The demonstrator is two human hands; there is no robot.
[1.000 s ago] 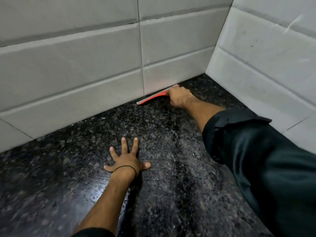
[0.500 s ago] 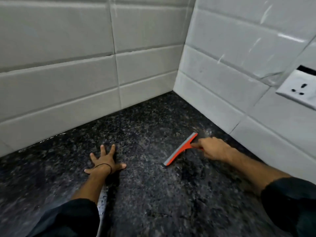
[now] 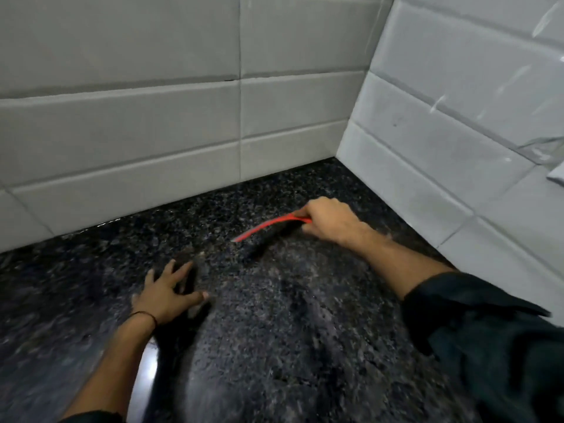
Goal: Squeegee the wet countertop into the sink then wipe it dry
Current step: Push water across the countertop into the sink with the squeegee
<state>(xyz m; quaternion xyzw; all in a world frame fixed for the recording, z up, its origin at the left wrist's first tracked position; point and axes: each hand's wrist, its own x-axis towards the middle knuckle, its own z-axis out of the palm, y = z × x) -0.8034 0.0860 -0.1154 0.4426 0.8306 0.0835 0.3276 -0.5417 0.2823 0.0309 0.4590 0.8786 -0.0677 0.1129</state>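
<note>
Squeegee point(image 3: 268, 228), thin, red and blurry, sits in the closed right hand point(image 3: 328, 221). Left hand point(image 3: 166, 293) lies open, fingers spread, on the dark speckled worktop point(image 3: 305, 346).

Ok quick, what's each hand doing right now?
Left hand: open, fingers spread, resting on the countertop, holding nothing.
Right hand: closed around the red squeegee.

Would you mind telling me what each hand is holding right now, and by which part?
The right hand grips the red squeegee at its handle end. The left hand holds nothing, spread on the countertop.
</note>
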